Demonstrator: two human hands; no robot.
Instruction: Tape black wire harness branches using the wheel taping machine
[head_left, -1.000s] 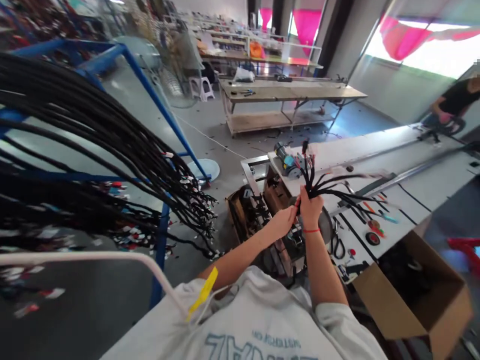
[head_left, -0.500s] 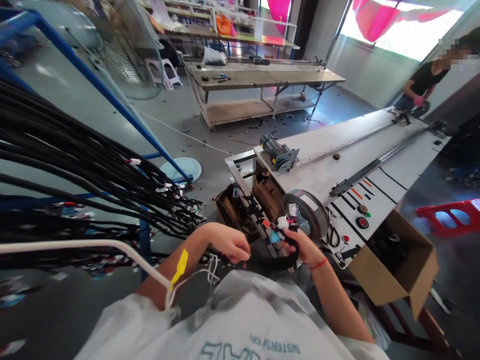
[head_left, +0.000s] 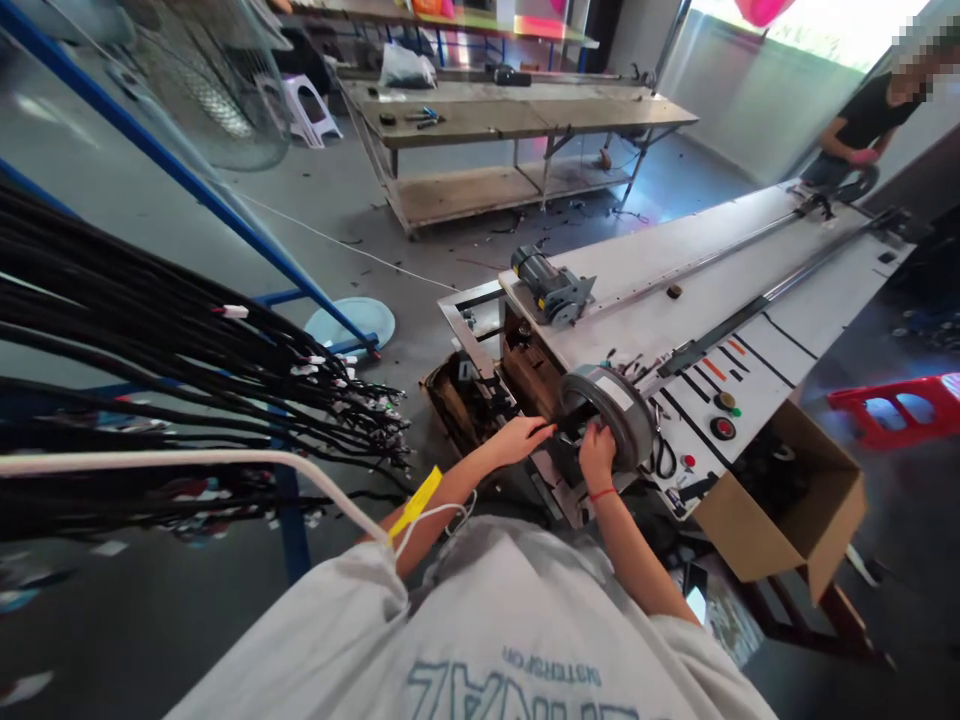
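A wide grey-black ring (head_left: 634, 425), with a pale label on it, stands upright at the near end of the long machine table. My right hand (head_left: 598, 458) is closed at the ring's opening, and its fingers hide what they grip. To the left, my left hand (head_left: 521, 440) pinches a thin black cable (head_left: 541, 430) near the ring. Small wire ends and connectors (head_left: 626, 365) show just beyond the ring's upper edge. Scissors with black handles (head_left: 664, 450) lie right of the ring.
A grey motor (head_left: 551, 285) sits on the white table (head_left: 637, 285). An open cardboard box (head_left: 821, 510) stands at the right. Black cable bundles (head_left: 150, 330) hang on a blue rack (head_left: 180, 180) at the left. Another person (head_left: 855, 145) works at the far end.
My right hand has moved up to the ring from below; the white connectors it held no longer show in it. My left hand has reached right and now pinches a cable. The view has shifted.
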